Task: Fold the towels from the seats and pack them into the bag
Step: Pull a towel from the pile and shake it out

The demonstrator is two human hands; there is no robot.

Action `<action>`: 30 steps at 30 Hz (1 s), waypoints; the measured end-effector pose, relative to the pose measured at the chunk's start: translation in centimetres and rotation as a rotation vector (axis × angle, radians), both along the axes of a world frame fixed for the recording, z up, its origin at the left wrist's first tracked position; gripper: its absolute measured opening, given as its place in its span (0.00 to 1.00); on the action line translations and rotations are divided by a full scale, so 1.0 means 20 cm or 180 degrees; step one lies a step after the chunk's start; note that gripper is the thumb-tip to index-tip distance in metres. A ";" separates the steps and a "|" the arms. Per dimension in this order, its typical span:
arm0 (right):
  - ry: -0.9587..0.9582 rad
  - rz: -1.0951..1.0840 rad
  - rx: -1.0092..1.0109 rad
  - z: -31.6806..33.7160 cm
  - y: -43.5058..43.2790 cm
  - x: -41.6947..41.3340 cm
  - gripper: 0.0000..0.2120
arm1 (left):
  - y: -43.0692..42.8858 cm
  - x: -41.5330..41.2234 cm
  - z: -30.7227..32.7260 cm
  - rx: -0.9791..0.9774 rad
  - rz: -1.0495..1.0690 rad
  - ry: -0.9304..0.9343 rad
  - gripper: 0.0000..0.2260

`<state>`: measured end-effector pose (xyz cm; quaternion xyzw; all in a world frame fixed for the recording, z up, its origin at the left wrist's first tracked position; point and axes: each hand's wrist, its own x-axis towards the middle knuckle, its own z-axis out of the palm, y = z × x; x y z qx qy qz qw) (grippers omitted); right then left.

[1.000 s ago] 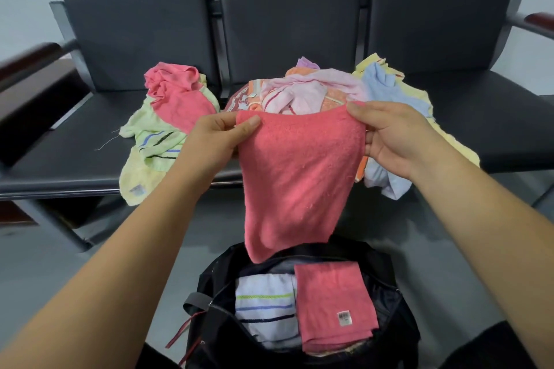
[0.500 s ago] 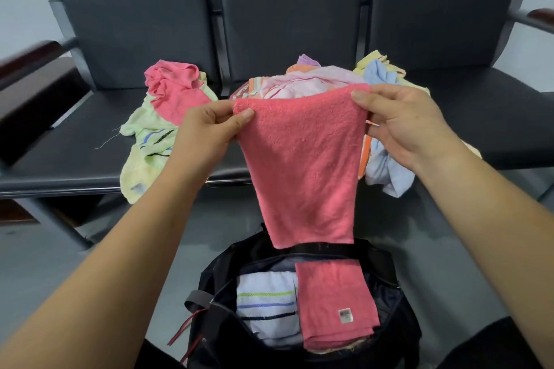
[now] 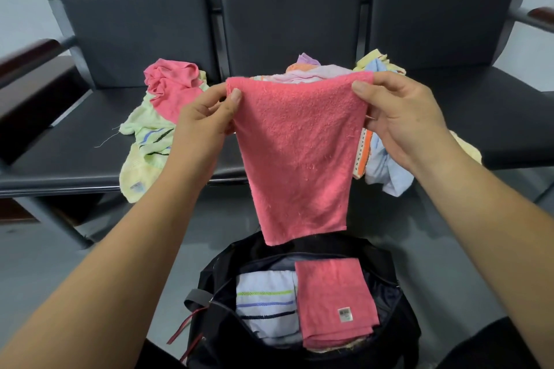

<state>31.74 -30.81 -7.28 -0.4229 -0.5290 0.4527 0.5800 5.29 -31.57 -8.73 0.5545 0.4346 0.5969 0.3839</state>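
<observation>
A: Grip state?
B: We see left grip (image 3: 204, 117) and right grip (image 3: 398, 111) each clamped on a top corner of the pink towel (image 3: 296, 153). It hangs above the bag (image 3: 403, 311) at 6 o'clock.
A: Bag contents?
B: We see a folded pink towel (image 3: 332, 299) beside a striped towel (image 3: 265, 299). Loose towels (image 3: 156, 135) lie on the seats (image 3: 75, 153) from 10 to 1 o'clock.

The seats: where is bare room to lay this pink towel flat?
Bare: right seat, between the blue towel and the right armrest; left seat, left of the green towel. The middle is crowded with a towel pile.
</observation>
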 end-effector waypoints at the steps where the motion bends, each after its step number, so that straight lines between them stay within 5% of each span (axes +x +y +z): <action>1: -0.0151 -0.0040 0.0187 0.00 0.00 0.00 0.08 | 0.00 0.01 0.00 0.0003 -0.0100 0.0186 0.12; 5: -0.0768 0.0645 0.0402 -0.02 0.01 -0.01 0.32 | 0.03 -0.01 -0.05 -0.0109 -0.0914 0.1078 0.34; 9: -0.1359 0.0697 0.0008 -0.13 0.06 0.00 0.41 | 0.04 -0.02 -0.08 -0.0383 -0.0488 0.1209 0.25; 14: -0.1401 0.0494 -0.0312 -0.17 0.10 0.02 0.18 | 0.05 -0.01 -0.10 -0.1024 -0.0572 0.0625 0.02; 17: -0.1041 0.0874 -0.0694 -0.15 0.07 0.01 0.03 | 0.04 -0.03 -0.09 -0.1154 -0.1059 0.1156 0.14; 20: -0.2087 0.1068 -0.0447 -0.12 0.04 0.01 0.15 | 0.03 -0.03 -0.09 -0.0666 -0.0902 0.2396 0.15; 23: -0.3102 0.0877 -0.0122 -0.12 0.05 -0.01 0.14 | 0.04 0.00 -0.11 -0.0483 -0.0617 0.2577 0.03; 26: -0.2967 0.0713 0.0100 -0.12 0.04 -0.01 0.04 | 0.05 0.00 -0.13 -0.0631 -0.0742 0.2543 0.06; 30: -0.2565 0.0798 -0.0041 -0.14 0.05 0.02 0.06 | 0.05 0.01 -0.15 -0.0842 -0.0893 0.2142 0.08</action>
